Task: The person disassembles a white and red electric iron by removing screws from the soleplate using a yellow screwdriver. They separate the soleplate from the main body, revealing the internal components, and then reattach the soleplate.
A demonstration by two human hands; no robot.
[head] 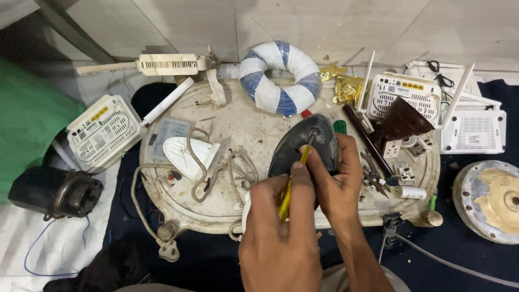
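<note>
A dark iron body [303,141] lies on a worn round white tabletop [243,116]. My left hand [281,238] grips a yellow-handled screwdriver [294,181] whose tip points into the upper middle of the iron. My right hand [338,186] clasps the iron's right and lower side, thumb next to the screwdriver shaft. A white iron cover [186,154] with a braided grey cord [216,173] lies to the left; the cord ends in a plug [169,250].
A blue-and-white wrapped ring [279,77] lies at the back. White routers [105,132] [403,94] [473,131] sit left and right. Pliers [373,176], a small motor [57,193], gold foil [346,87], a round metal disc [489,200] and green cloth [27,119] surround the tabletop.
</note>
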